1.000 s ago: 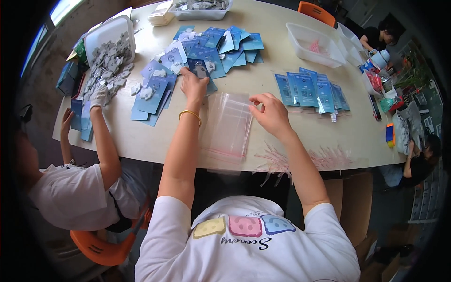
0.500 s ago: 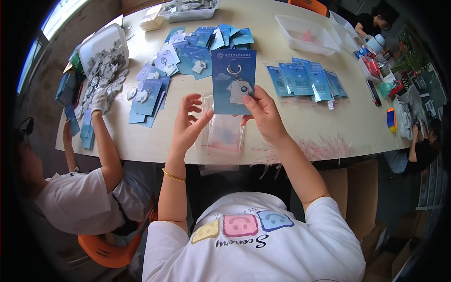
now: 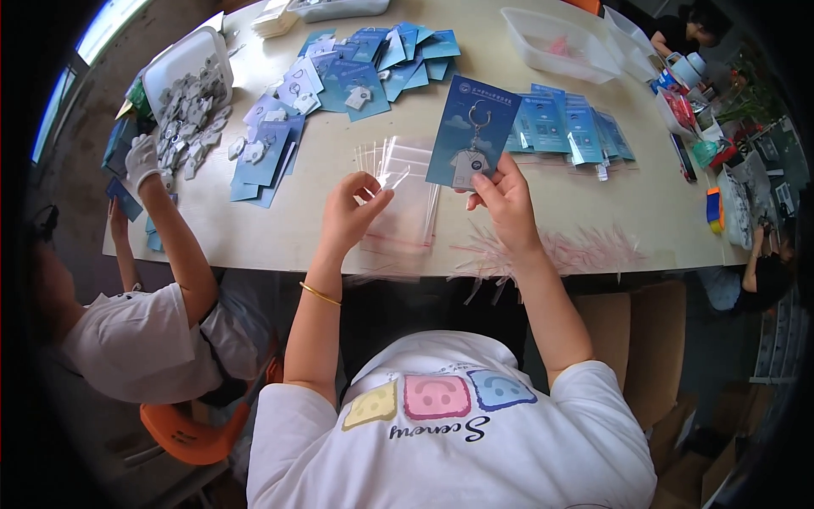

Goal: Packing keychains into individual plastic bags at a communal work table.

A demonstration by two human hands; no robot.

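Note:
In my right hand, thumb in front and fingers behind, I hold a blue card by its lower right corner, tilted to the right. Fixed on its front is a keychain with a metal ring and a white shirt-shaped tag. My left hand is closed in a pinch at the upper edge of a clear plastic bag, whose lifted corner shows at the thumb tip. That bag lies on a stack of similar bags with pinkish-red strips along their lower edge.
Blue cards with keychains are heaped far left. Bagged cards lie to the right, below a white tray. Pink-edged strips litter the near edge. A co-worker's gloved hand is beside a tub spilling grey tags.
My right hand has moved the card rightward, away from the bags, and tilted it. My left hand has come down from beside the card and closed on the top bag's edge.

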